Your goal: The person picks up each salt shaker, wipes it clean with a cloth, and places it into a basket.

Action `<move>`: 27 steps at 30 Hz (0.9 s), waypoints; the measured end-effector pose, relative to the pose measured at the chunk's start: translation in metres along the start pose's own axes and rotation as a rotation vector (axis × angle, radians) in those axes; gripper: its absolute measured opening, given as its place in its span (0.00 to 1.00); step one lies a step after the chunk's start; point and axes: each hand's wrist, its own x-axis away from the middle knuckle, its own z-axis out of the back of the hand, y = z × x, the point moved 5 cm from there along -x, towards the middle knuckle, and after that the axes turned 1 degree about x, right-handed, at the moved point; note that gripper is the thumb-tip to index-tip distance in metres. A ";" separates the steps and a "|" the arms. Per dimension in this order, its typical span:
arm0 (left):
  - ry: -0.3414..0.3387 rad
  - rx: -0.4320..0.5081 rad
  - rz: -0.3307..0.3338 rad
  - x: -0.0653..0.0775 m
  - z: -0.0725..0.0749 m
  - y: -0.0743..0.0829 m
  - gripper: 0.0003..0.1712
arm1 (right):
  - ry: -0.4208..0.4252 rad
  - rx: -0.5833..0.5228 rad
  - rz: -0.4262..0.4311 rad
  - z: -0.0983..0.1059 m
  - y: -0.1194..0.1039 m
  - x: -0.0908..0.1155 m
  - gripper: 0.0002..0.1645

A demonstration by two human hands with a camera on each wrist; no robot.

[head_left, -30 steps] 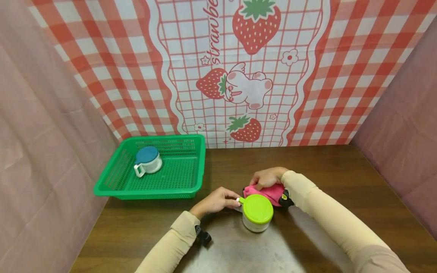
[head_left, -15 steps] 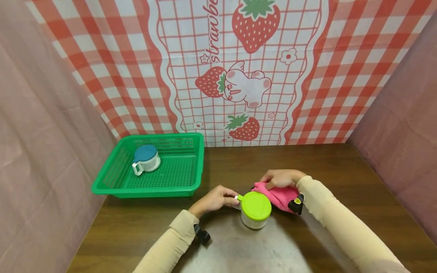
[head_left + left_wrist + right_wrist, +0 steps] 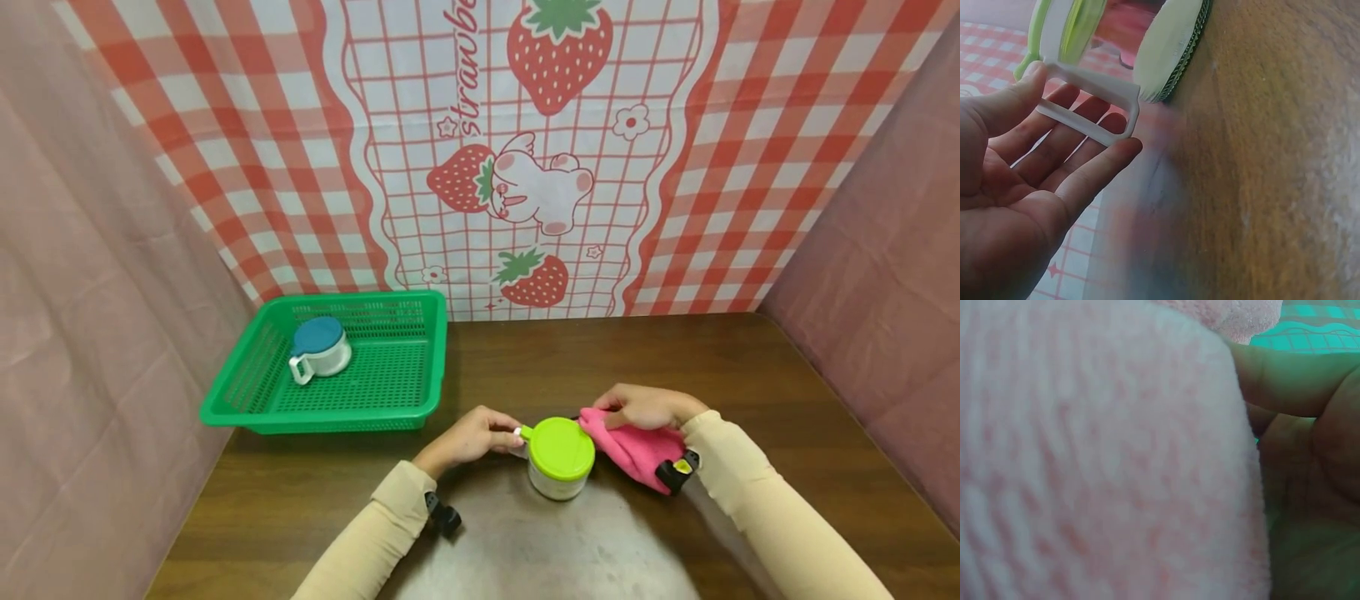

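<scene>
A clear jar with a lime-green lid [image 3: 561,450] and a white side handle stands upright on the table. My left hand [image 3: 468,437] pinches that handle [image 3: 1094,82]; in the left wrist view the thumb presses its top end and the fingers lie behind and under it. My right hand [image 3: 648,407] grips a pink cloth [image 3: 637,454] just right of the jar, its near end hanging down toward the wrist. Fuzzy cloth [image 3: 1110,450] fills most of the right wrist view, hiding several fingertips. Whether the cloth touches the jar I cannot tell.
A green plastic basket [image 3: 390,379] stands at the back left, holding a similar jar with a blue lid [image 3: 318,335]. Behind the wooden table [image 3: 720,367] hangs a checked strawberry curtain [image 3: 540,275]. Pink drapes [image 3: 877,217] border both sides.
My right hand has drawn the pink cloth to the right and nearer to me, out from behind the jar. The left hand keeps hold of the handle, and the jar stays nearly in place.
</scene>
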 end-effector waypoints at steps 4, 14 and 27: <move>0.010 0.006 0.015 0.000 0.002 0.001 0.12 | 0.032 -0.035 0.002 -0.004 -0.001 0.007 0.13; 0.012 0.013 0.026 0.003 -0.001 0.000 0.12 | 0.168 -0.067 0.005 -0.015 0.000 0.013 0.13; 0.052 -0.017 -0.010 0.001 0.003 0.001 0.13 | 0.188 -0.084 -0.008 -0.009 -0.002 0.006 0.14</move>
